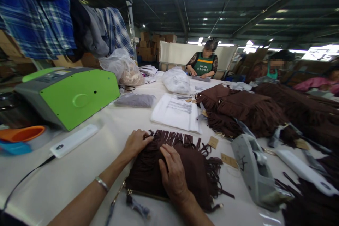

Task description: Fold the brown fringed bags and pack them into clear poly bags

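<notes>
A dark brown fringed bag [194, 160] lies flat on the white table in front of me. At its far left corner my left hand [137, 143] is closed, with thumb and fingers pinched on strands of the fringe. My right hand [173, 173] rests on the bag's middle, fingers stretched out and holding nothing. Fringe strands spread from the far and right sides. Tan paper tags [230, 160] lie just right of the bag. A chain strap with a wrapped end [137, 205] hangs off the near edge.
A green machine [82, 95] and a white handheld device [74, 140] stand left. White plastic bags [176, 120] lie beyond the bag. A grey tape dispenser [251, 169] and piled brown fringed bags [246, 109] occupy the right. A co-worker [205, 60] stands across the table.
</notes>
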`<state>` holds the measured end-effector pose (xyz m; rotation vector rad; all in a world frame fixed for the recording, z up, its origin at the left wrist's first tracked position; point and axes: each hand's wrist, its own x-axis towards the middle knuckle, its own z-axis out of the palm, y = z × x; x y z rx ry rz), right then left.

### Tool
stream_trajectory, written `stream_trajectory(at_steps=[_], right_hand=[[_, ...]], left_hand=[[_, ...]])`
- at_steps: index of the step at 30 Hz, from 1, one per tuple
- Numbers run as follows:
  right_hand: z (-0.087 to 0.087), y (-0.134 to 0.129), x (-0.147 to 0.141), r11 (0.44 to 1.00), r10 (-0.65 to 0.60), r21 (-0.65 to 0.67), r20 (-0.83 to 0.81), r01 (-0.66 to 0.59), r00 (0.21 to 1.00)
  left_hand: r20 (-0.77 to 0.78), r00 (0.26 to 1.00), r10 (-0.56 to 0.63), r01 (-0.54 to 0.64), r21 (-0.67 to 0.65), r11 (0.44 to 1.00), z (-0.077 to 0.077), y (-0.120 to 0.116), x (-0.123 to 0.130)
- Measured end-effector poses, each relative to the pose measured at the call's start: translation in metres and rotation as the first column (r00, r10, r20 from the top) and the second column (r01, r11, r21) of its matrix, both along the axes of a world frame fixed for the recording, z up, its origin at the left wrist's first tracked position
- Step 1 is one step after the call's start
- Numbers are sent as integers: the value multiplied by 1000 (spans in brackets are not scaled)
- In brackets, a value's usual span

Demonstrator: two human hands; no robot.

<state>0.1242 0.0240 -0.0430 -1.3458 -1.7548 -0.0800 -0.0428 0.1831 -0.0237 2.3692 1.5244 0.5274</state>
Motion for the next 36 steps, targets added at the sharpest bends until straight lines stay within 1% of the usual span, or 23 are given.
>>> stream_trajectory(at_steps=[3,5,7,10,12,13,14,16,17,19,21,22,24,26,27,28,29,30,31,33,34,35,36], right_hand=[[0,1,0,1000,13,0,-10,-13,1000],[0,1,-1,1000,14,9,-28,-14,1000],[2,1,-1,1000,14,13,-45,-13,999],[7,-1,-2,1000,25,20,-84,-23,996],[10,-2,-3,999,29,39,-155,-23,987],[11,-2,-3,998,30,52,-200,-20,979],[12,-1,-4,998,34,64,-244,-19,969],[13,1,-5,998,50,59,-348,-32,936],[14,3,-4,999,51,31,-418,-42,907],[18,6,-1,997,21,-51,-559,-60,829],[26,5,7,990,-27,-122,-654,-69,756],[31,2,13,988,-46,-141,-678,-69,734],[43,-12,31,985,-71,-161,-717,-66,694],[53,-37,55,983,-106,-177,-764,-49,636],[56,-52,69,982,-127,-185,-789,-36,601],[57,-68,83,980,-150,-196,-813,-22,562],[57,-84,97,978,-176,-209,-836,-6,520],[56,-100,109,974,-204,-227,-855,10,476],[52,-116,120,969,-233,-247,-870,24,434],[43,-144,133,957,-282,-285,-887,47,367],[38,-156,136,952,-300,-301,-892,50,339],[33,-166,136,948,-315,-316,-900,44,302],[28,-175,133,943,-327,-331,-911,27,250]], left_hand=[[11,1000,-5,4,51,999,2,-7,15],[42,998,-56,53,74,996,2,-15,20],[75,988,-134,128,80,989,-3,-25,22],[65,957,-281,274,99,957,-19,-38,21],[-17,922,-387,386,143,911,-33,-42,21],[-68,904,-421,426,172,888,-40,-44,21],[-113,894,-433,447,203,871,-44,-45,22],[-147,905,-400,426,275,862,-48,-46,25],[-141,918,-370,396,322,860,-47,-47,26],[-114,941,-318,335,436,835,-36,-52,28],[-101,948,-303,308,543,781,-18,-62,31],[-98,947,-306,304,582,754,-8,-69,32],[-105,929,-354,343,601,722,12,-89,39],[-157,870,-467,472,536,700,26,-116,50],[-206,818,-537,563,477,674,30,-132,59],[-267,751,-604,656,405,637,30,-147,69],[-329,687,-648,726,336,600,29,-162,79],[-389,639,-664,768,267,583,25,-176,91],[-443,614,-653,779,208,591,20,-187,102],[-528,622,-578,737,144,660,7,-200,122],[-552,639,-536,706,144,694,2,-203,129],[-565,655,-502,682,155,715,-2,-203,134],[-572,663,-483,672,170,721,-5,-201,137]])
